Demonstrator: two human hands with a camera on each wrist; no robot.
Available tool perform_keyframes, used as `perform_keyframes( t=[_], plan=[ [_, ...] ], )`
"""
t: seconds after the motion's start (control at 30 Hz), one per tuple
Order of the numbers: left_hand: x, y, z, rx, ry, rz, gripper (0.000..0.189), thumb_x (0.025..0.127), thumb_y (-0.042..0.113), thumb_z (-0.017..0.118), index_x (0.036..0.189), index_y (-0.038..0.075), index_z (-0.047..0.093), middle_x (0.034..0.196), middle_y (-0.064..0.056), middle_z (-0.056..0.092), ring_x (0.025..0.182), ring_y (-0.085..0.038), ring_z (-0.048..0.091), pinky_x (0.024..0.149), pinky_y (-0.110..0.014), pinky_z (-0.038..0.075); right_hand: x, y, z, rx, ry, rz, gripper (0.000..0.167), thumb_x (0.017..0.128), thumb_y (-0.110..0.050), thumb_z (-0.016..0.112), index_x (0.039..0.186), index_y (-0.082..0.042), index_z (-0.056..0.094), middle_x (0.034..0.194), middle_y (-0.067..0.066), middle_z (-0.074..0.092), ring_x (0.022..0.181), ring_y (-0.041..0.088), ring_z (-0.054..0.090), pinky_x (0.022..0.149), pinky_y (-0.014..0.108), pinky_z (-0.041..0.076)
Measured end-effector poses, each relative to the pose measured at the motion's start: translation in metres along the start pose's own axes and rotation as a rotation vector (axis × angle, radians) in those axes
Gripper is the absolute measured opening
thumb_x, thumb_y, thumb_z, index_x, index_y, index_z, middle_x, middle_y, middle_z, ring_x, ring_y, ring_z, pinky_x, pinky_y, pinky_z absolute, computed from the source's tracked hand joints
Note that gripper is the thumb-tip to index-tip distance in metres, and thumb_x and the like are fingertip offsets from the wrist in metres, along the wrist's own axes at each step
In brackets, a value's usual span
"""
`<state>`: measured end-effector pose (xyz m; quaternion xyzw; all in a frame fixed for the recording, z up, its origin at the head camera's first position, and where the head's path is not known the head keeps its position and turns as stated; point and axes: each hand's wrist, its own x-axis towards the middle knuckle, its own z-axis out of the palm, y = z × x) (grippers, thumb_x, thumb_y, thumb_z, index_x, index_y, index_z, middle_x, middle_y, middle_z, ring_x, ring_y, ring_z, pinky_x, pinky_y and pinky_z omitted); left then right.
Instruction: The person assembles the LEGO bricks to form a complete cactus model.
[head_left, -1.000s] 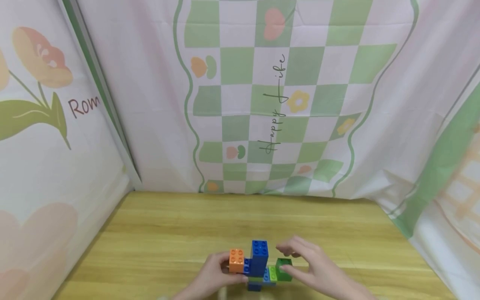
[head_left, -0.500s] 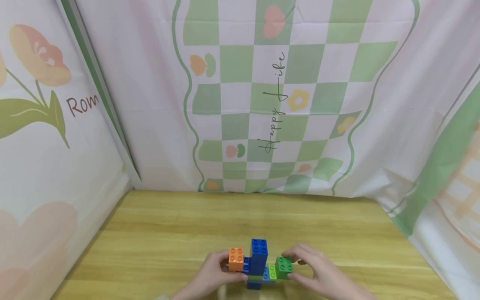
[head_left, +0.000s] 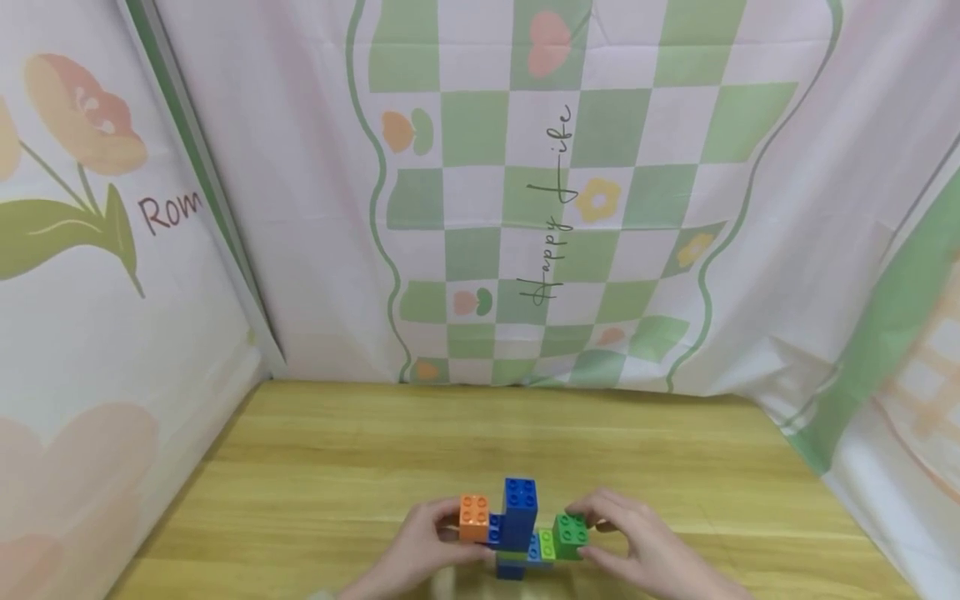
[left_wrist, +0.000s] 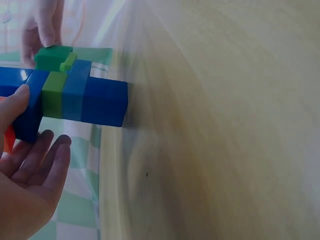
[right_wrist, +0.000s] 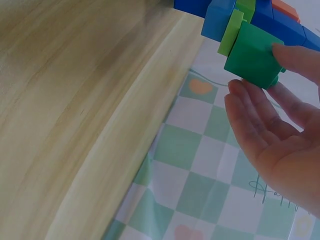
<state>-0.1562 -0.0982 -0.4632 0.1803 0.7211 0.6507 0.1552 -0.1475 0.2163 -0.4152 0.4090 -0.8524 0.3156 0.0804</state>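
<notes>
A toy building-brick build stands on the table near its front. Its centre is a dark blue brick tower [head_left: 518,521], crossed by a green layer and a lighter blue brick [left_wrist: 76,90]. On the left arm sits an orange brick [head_left: 474,518]; on the right arm are a thin lime brick [head_left: 547,544] and a green brick [head_left: 571,536]. My left hand [head_left: 429,546] holds the left arm, thumb in front and fingers behind. My right hand [head_left: 626,537] pinches the green brick between thumb and fingers, seen closely in the right wrist view. The green brick touches the lime one.
The wooden table [head_left: 360,450] reaches back to a checked curtain [head_left: 543,250]. A flowered cloth [head_left: 97,275] hangs on the left, and more cloth [head_left: 885,400] hangs on the right.
My right fingers have come down from above onto the green brick's far side. The brick has turned, and its studs now show on top. My left hand stays put.
</notes>
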Motion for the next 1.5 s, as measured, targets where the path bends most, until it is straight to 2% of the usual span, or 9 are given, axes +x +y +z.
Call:
perform_keyframes(
  t=[0.27,0.47,0.7,0.83,0.97,1.2,1.37,1.5],
  plan=[
    [-0.003,-0.001,-0.008,0.006,0.017,0.045,0.041,0.08,0.019,0.082,0.116,0.004,0.067,0.112,-0.017,0.071,0.096,-0.008,0.069,0.087,-0.018,0.058,-0.002,0.002,0.002,0.042,0.019,-0.019,0.037,0.087,-0.014,0.074,0.122,-0.01,0.06,0.112,0.001,0.069,0.099,0.004,0.065,0.076,0.025,0.061],
    [-0.004,-0.002,-0.01,0.019,0.021,0.064,0.039,0.081,0.02,0.082,0.114,0.004,0.067,0.111,-0.017,0.071,0.096,-0.007,0.069,0.087,-0.018,0.058,-0.003,0.003,0.002,0.045,0.022,-0.01,0.039,0.087,-0.014,0.074,0.124,-0.012,0.058,0.113,0.003,0.069,0.1,0.004,0.065,0.078,0.025,0.061],
    [-0.004,-0.002,-0.009,0.051,0.031,0.074,0.036,0.081,0.018,0.081,0.112,0.005,0.067,0.108,-0.016,0.071,0.095,-0.006,0.068,0.087,-0.018,0.057,-0.001,0.001,0.001,0.1,-0.016,0.085,0.031,0.09,-0.018,0.072,0.118,-0.013,0.06,0.108,0.0,0.07,0.099,0.002,0.065,0.078,0.025,0.061],
    [-0.003,-0.002,-0.01,0.063,0.041,0.062,0.037,0.082,0.018,0.08,0.113,0.005,0.066,0.109,-0.014,0.07,0.095,-0.006,0.067,0.087,-0.016,0.057,0.001,0.001,0.002,0.145,0.002,0.105,0.026,0.09,-0.017,0.072,0.113,-0.012,0.062,0.104,-0.001,0.071,0.097,0.001,0.065,0.077,0.026,0.062],
    [-0.001,-0.002,-0.011,0.09,0.049,0.068,0.036,0.082,0.018,0.079,0.114,0.006,0.066,0.108,-0.013,0.07,0.095,-0.005,0.067,0.086,-0.016,0.056,0.003,0.003,0.003,0.194,0.019,0.115,0.024,0.09,-0.014,0.072,0.112,-0.008,0.064,0.103,0.006,0.072,0.097,0.001,0.066,0.076,0.025,0.062],
    [0.004,0.0,-0.014,0.125,0.05,0.125,0.034,0.083,0.015,0.079,0.112,0.003,0.066,0.106,-0.017,0.071,0.091,-0.002,0.067,0.084,-0.017,0.058,0.005,0.008,0.002,0.27,0.014,0.166,0.026,0.091,-0.011,0.07,0.115,-0.004,0.064,0.105,0.014,0.072,0.097,0.001,0.066,0.077,0.025,0.062],
    [0.008,0.001,-0.016,0.125,0.057,0.11,0.034,0.083,0.015,0.079,0.111,0.0,0.066,0.104,-0.019,0.071,0.088,-0.002,0.066,0.081,-0.016,0.058,0.009,0.013,0.002,0.303,0.015,0.171,0.026,0.091,-0.01,0.069,0.115,-0.001,0.064,0.104,0.016,0.072,0.096,0.001,0.067,0.077,0.026,0.063],
    [0.013,0.0,-0.018,0.125,0.068,0.089,0.034,0.083,0.016,0.079,0.11,-0.001,0.067,0.103,-0.018,0.071,0.087,-0.002,0.066,0.08,-0.017,0.059,0.013,0.016,0.0,0.337,-0.004,0.215,0.027,0.093,-0.013,0.068,0.116,0.001,0.064,0.105,0.017,0.072,0.096,0.001,0.066,0.077,0.025,0.062]
  ],
)
